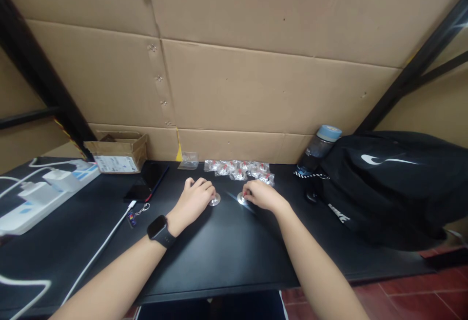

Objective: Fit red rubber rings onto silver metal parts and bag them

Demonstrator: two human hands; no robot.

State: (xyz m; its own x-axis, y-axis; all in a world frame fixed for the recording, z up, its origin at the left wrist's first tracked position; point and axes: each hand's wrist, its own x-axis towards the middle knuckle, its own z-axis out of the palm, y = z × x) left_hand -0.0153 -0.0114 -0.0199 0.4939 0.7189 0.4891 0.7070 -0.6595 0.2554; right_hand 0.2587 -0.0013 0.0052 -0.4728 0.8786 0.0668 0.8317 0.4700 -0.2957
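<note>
My left hand (197, 194) is palm down on the black table, its thumb and fingertips closed at a shiny round disc (215, 200). A dark smartwatch (161, 231) is on that wrist. To the right, my right hand (263, 194) pinches a second shiny disc (241, 199), with a bit of red showing at the fingertips. Both discs are flat on the tabletop, a short gap apart; my fingers hide their upper parts. Just behind the hands lie several similar round pieces with red centres in clear plastic wrappers (239, 174).
An open cardboard box (117, 157), a dark phone (146, 183), a keychain (132, 218) and a white power strip (47, 203) with cables are on the left. A blue-lidded bottle (318, 149) and a black backpack (395, 188) stand right. Cardboard (234, 86) walls the back.
</note>
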